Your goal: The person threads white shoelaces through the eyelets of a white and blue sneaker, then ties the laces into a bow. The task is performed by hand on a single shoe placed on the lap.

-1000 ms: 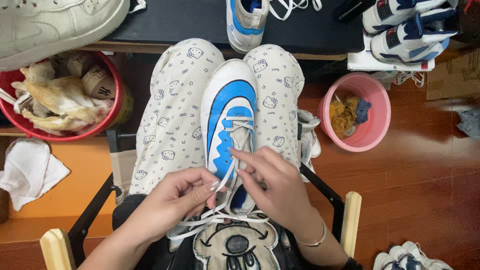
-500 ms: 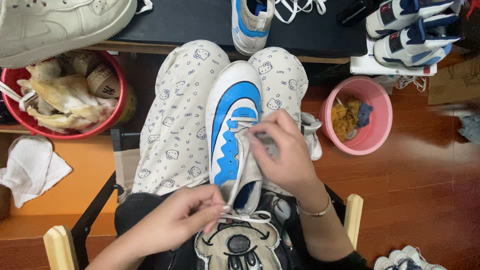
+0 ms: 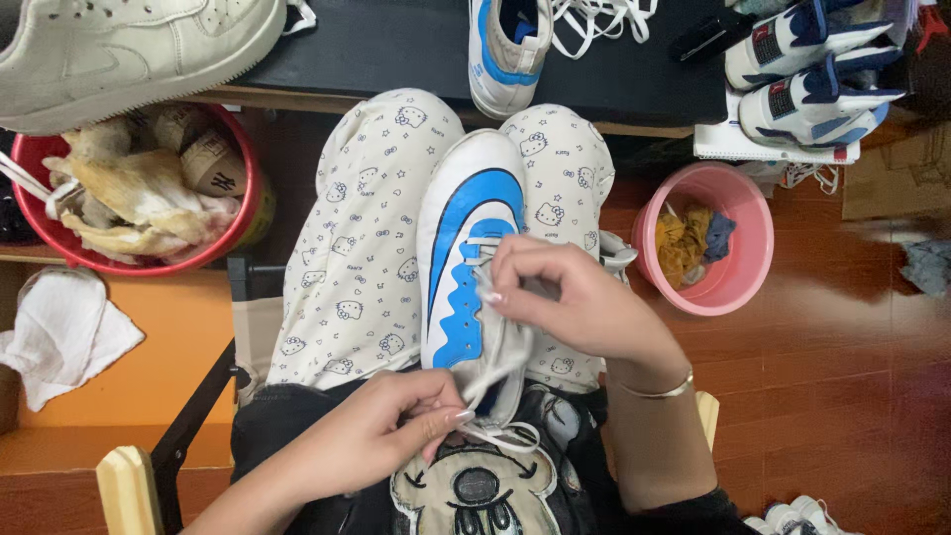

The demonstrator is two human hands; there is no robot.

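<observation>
A white and blue sneaker [image 3: 466,228] lies toe-away on my lap, between my legs in patterned white trousers. My right hand [image 3: 570,297] rests over the shoe's lace area and pinches the white lace [image 3: 495,372] near the upper eyelets. Close to my belly, my left hand [image 3: 381,436] holds the lace's other end between thumb and fingers. The lace runs slack from the shoe down to that hand.
A black table [image 3: 396,45] ahead carries a large cream sneaker [image 3: 119,50], a matching white-blue sneaker [image 3: 505,50] and navy-white shoes [image 3: 812,69]. A red tub [image 3: 223,238] of rags stands left, a pink bucket [image 3: 738,282] right, a white cloth [image 3: 59,332] lower left.
My right hand has moved up the shoe from near the tongue's base to the eyelets, drawing the lace. My left hand slid back toward my belly, still holding the lace end.
</observation>
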